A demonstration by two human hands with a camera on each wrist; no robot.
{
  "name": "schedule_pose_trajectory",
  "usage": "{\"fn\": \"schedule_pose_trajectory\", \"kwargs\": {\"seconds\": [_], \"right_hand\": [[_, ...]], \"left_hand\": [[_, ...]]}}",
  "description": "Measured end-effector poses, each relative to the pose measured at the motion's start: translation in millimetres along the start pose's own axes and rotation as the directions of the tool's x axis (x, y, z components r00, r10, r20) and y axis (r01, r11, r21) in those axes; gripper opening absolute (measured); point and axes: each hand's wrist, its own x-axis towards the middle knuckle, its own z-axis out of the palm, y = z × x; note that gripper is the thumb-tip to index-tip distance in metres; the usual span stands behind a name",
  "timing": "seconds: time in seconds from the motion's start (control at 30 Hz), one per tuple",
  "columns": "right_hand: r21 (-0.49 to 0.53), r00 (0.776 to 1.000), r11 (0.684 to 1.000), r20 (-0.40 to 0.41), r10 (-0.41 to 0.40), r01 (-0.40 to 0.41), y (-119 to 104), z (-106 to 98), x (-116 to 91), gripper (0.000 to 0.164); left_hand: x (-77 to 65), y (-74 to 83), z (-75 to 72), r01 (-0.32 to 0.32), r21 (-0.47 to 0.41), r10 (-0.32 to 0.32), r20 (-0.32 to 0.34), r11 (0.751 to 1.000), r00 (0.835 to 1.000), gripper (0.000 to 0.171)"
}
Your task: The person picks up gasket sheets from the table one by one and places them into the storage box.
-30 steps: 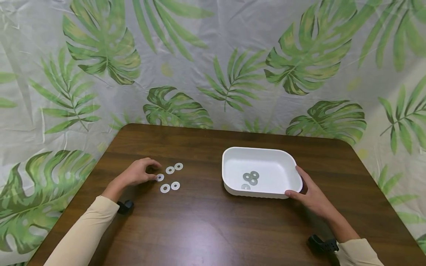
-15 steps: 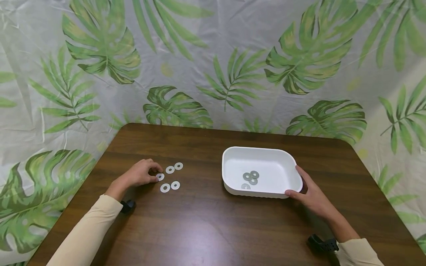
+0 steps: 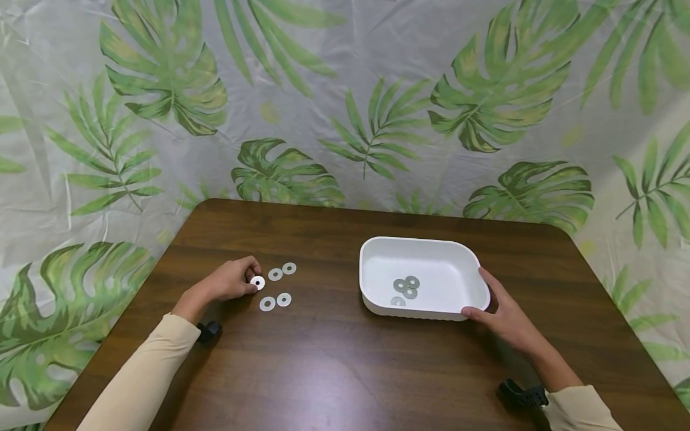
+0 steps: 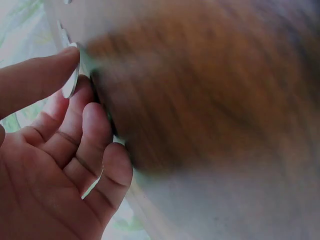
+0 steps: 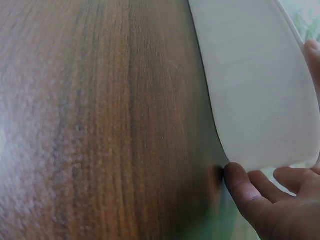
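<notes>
Between thumb and fingers my left hand (image 3: 226,282) pinches a flat metal washer (image 3: 261,279). The left wrist view shows this washer (image 4: 72,84) tilted nearly edge-on, against the thumb. Two washers (image 3: 271,275) lie just beyond it to the right, and two more washers (image 3: 263,304) lie nearer the front. My right hand (image 3: 507,317) grips the right end of a white tray (image 3: 426,250), its thumb at the front corner and fingers round the side. Several grey washers (image 3: 395,287) lie in the tray, towards its front left.
Everything stands on a dark brown wooden table (image 3: 323,359) with rounded far corners. A leaf-patterned cloth (image 3: 377,120) hangs behind the table. Both wrists wear black straps (image 3: 209,332).
My left hand has closed on the leftmost washer and tilted it up off the table, shifting it slightly away from me. My right hand and the tray stay where they were.
</notes>
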Motion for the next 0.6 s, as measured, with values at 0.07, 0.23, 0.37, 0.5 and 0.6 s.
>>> {"fn": "schedule_pose_trajectory", "kwargs": {"seconds": [0.07, 0.23, 0.37, 0.5, 0.6], "right_hand": [[0.005, 1.000, 1.000, 0.002, -0.001, 0.001, 0.0, -0.3, -0.2, 0.102], [0.011, 1.000, 1.000, 0.010, 0.016, -0.016, -1.0, -0.8, -1.2, 0.103], [0.009, 1.000, 1.000, 0.011, 0.024, -0.024, -1.4, -0.5, -1.3, 0.102], [0.007, 1.000, 1.000, 0.010, 0.022, -0.022, -0.8, 0.0, -1.0, 0.102], [0.009, 1.000, 1.000, 0.010, 0.019, -0.019, 0.4, 0.2, -0.5, 0.103]], "left_hand": [[-0.9, -0.1, -0.8, -0.008, -0.009, 0.008, 0.009, 1.000, 1.000, 0.028], [-3.0, -1.7, -2.9, -0.016, -0.035, 0.018, 0.045, 0.999, 0.999, 0.028], [-2.7, -3.6, -3.3, -0.026, -0.038, 0.027, 0.047, 0.999, 0.999, 0.026], [-2.9, -4.5, -3.0, -0.035, -0.029, 0.037, 0.042, 0.999, 0.998, 0.026], [-3.2, -4.7, -2.7, -0.035, -0.031, 0.036, 0.039, 0.999, 0.999, 0.026]]}}
